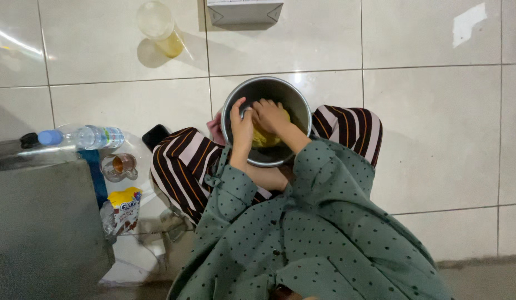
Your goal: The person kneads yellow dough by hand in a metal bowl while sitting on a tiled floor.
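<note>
steel pot (267, 89), round, grey, rests on lap between striped knees, above white tiled floor (435, 111). yellow dough (263, 138) sits inside pot at bottom. left hand (242, 126) at pot's near rim, fingers curled, grasping dough edge. right hand (270, 115) inside pot, fingers bent, pressing down onto dough. clear water bottle (86, 136), blue cap, lies on side at left. yellow-and-brown snack packet (124, 208) below it. grey box (244, 11) at top edge.
</note>
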